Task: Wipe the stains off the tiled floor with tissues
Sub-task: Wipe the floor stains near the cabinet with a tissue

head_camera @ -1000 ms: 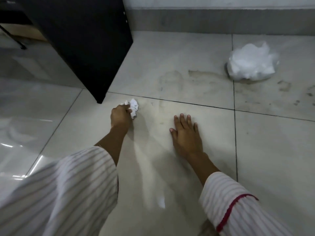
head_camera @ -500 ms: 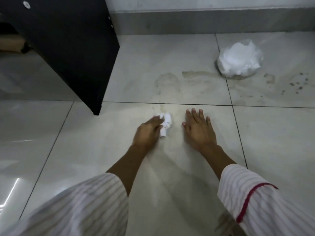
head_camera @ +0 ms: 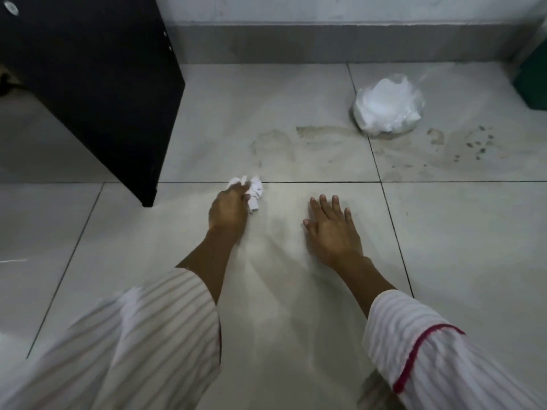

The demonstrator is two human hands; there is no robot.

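Note:
My left hand (head_camera: 229, 207) grips a crumpled white tissue (head_camera: 255, 192) and presses it on the pale tiled floor (head_camera: 458, 247), just below a dark grout line. My right hand (head_camera: 333, 229) lies flat on the same tile to the right, fingers straight and spread, holding nothing. Brownish stains (head_camera: 322, 133) smear the tile farther back, with dark spots (head_camera: 473, 146) on the tile to the right. A clear plastic bag of white tissues (head_camera: 387, 106) sits on the floor at the back right, beside the stains.
A black cabinet panel (head_camera: 97, 84) stands on the floor at the left, its corner close to my left hand. A grey skirting (head_camera: 325, 44) runs along the back wall. A green object (head_camera: 532, 81) shows at the right edge.
My left hand swept the tissue right toward my right hand, then back left and slightly forward to the grout line. My right hand stayed flat on the tile.

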